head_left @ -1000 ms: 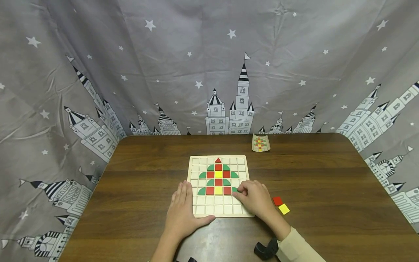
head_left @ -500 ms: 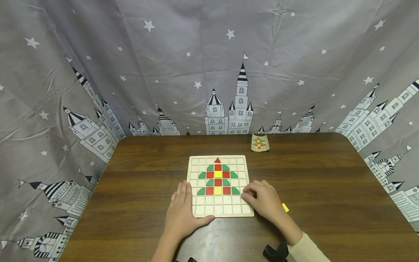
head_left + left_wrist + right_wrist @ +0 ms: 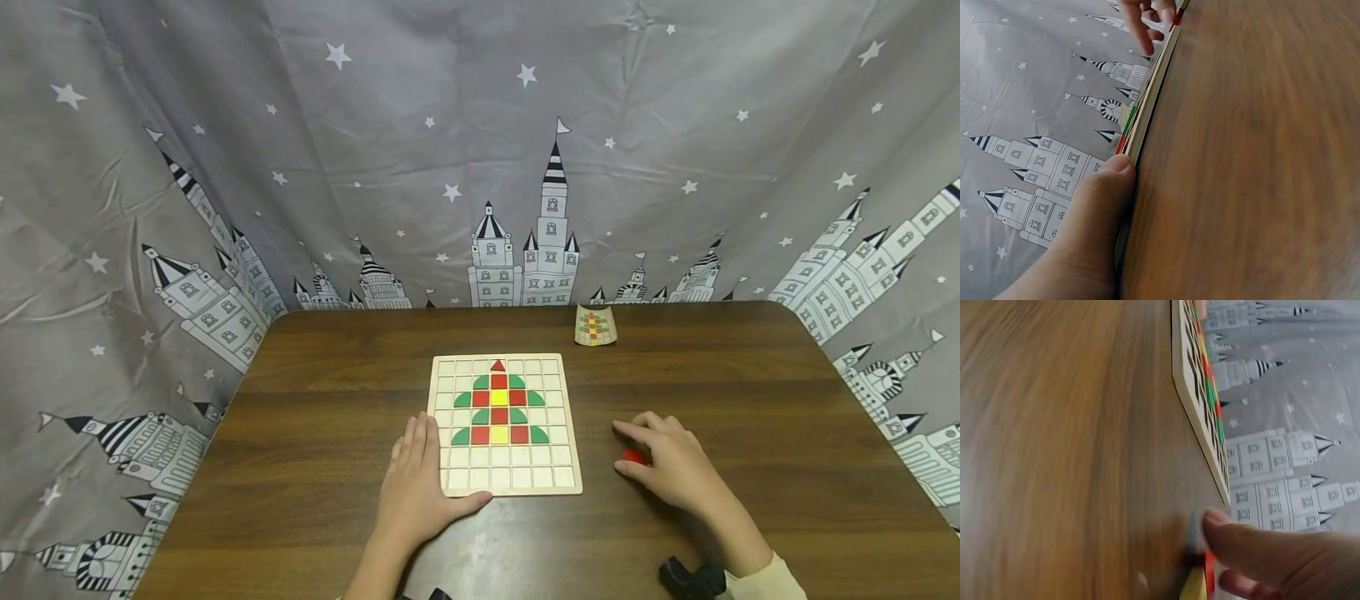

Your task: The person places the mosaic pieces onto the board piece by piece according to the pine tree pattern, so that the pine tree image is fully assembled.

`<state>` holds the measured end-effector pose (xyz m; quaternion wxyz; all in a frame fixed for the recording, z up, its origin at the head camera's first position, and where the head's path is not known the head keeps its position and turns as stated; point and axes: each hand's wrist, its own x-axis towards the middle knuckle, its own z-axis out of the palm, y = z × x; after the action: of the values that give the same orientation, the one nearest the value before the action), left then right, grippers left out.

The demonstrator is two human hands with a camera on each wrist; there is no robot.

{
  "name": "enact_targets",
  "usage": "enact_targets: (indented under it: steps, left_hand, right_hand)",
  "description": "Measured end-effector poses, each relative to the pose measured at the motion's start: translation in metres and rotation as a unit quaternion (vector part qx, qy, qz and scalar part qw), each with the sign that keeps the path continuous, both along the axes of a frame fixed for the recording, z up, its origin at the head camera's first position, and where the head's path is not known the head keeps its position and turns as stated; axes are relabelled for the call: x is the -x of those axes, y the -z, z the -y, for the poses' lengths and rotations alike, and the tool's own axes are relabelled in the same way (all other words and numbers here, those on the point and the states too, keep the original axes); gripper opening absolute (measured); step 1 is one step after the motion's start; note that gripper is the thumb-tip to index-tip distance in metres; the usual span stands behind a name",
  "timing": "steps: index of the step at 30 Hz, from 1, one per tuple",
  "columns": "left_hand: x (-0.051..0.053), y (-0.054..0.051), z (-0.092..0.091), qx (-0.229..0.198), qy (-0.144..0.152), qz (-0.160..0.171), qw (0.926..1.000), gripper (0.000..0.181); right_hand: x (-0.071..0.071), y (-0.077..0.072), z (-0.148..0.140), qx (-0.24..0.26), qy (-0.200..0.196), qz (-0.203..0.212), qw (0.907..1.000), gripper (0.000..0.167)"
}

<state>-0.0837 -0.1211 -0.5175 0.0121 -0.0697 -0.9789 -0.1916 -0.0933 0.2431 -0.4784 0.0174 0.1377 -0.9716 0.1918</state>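
Note:
A pale wooden grid board [image 3: 480, 479] lies on the table, bearing red, yellow and green tiles laid out as a tree. My left hand [image 3: 414, 483] rests at its lower left corner, fingers straight along the left side, thumb on the front edge; the left wrist view shows that thumb [image 3: 1100, 194] against the rim. Right of the board, my right hand [image 3: 675, 462] hovers over a loose red tile [image 3: 633, 456], thumb and index finger spread apart on either side of it. A yellow tile [image 3: 1194, 586] shows beside the red one in the right wrist view; the head view hides it.
A small curled pattern card [image 3: 596, 326] with the same tree stands near the table's back edge. Brown wooden table [image 3: 337, 367] surrounds the board. Behind hangs a grey curtain [image 3: 450, 150] printed with castles and stars.
My right hand has left the green quarter-round tile at the board's right side and moved right to the loose tiles, its fingers spreading. The left hand stays in place.

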Motion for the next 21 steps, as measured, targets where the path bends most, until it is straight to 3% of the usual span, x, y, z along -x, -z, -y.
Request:
enact_targets:
  steps: [8,16,21]
  left_hand:
    - [-0.001,-0.002,-0.0004,-0.001,-0.001,0.001,1.0,0.138]
    - [-0.0009,-0.0015,-0.001,-0.004,-0.001,-0.004,1.0,0.138]
    - [-0.0006,0.0001,-0.0004,-0.006,0.002,-0.009,0.9999,0.137]
  right_hand:
    - [-0.0034,0.0012,-0.0069,0.012,0.014,0.023,0.9996,0.04]
    - [-0.0002,0.0055,-0.0059,0.052,0.025,0.0,0.9983,0.023]
    - [0.0013,0.0069,-0.0066,0.058,0.018,-0.008,0.9981,0.021]
